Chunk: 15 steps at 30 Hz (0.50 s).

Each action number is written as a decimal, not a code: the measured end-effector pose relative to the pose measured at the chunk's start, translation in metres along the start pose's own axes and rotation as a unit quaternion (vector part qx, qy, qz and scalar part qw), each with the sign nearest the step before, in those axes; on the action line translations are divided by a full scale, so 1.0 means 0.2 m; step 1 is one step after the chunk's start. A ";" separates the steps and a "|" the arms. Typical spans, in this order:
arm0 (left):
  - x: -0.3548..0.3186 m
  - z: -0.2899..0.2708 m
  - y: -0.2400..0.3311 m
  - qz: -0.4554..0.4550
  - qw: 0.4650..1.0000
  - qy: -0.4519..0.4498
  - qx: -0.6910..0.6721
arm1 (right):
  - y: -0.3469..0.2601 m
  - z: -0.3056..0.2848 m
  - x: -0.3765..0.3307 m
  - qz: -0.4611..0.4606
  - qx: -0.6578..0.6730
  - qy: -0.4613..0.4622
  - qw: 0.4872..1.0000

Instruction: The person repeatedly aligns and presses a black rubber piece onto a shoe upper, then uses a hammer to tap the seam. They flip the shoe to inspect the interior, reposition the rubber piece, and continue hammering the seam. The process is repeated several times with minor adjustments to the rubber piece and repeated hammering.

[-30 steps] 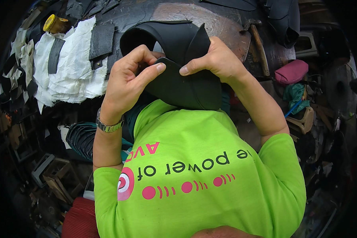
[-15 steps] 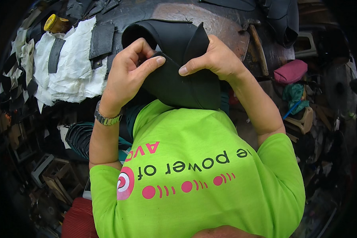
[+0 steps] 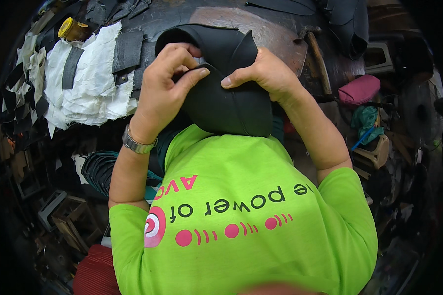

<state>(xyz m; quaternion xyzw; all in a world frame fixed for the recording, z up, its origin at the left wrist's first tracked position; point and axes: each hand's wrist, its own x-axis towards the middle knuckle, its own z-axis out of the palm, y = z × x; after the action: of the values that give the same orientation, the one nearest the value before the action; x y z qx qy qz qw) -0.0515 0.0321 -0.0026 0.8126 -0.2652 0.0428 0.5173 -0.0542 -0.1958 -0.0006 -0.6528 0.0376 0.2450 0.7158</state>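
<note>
A black shoe upper (image 3: 231, 110), soft and leather-like, is held up between my hands at the near edge of the bench. With thumb and curled fingers, my left hand (image 3: 174, 76) pinches its folded rim beside the opening. My right hand (image 3: 263, 76) grips the other side, the thumb lying on the outer face near the seam and the fingers hidden behind the material. The lower part of the piece rests against my green shirt. On my left wrist sits a metal watch (image 3: 137, 142).
White cloth (image 3: 91, 98) with dark grey strips lies left on the bench, near a yellow-lidded jar (image 3: 74, 30). A hammer (image 3: 320, 61) lies right of the piece. Further right are more black uppers (image 3: 348, 27), a pink pouch (image 3: 359, 90) and a beige stool (image 3: 374, 150).
My left hand has turned slightly and shifted a little right along the rim, its fingers curling further over the edge. The right hand keeps nearly the same hold.
</note>
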 end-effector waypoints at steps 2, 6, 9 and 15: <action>0.03 -0.05 -0.01 -0.111 0.989 -0.075 -0.062 | 0.00 0.00 -0.01 -0.012 -0.003 0.002 1.000; 0.08 -0.09 -0.02 -0.160 0.969 -0.130 -0.133 | 0.00 0.01 -0.01 -0.022 0.027 -0.014 0.999; 0.09 -0.10 -0.01 -0.225 0.946 -0.130 -0.193 | -0.01 0.01 -0.01 -0.030 0.036 -0.028 0.998; 0.14 -0.14 0.03 -0.182 0.953 -0.153 -0.190 | -0.06 -0.01 -0.01 -0.041 0.029 -0.053 0.997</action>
<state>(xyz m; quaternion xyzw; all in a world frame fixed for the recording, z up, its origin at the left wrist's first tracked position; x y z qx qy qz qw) -0.0245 0.0425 0.0254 0.7309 -0.1917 -0.2284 0.6139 -0.0511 -0.1993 0.0109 -0.6186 -0.0200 0.2489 0.7450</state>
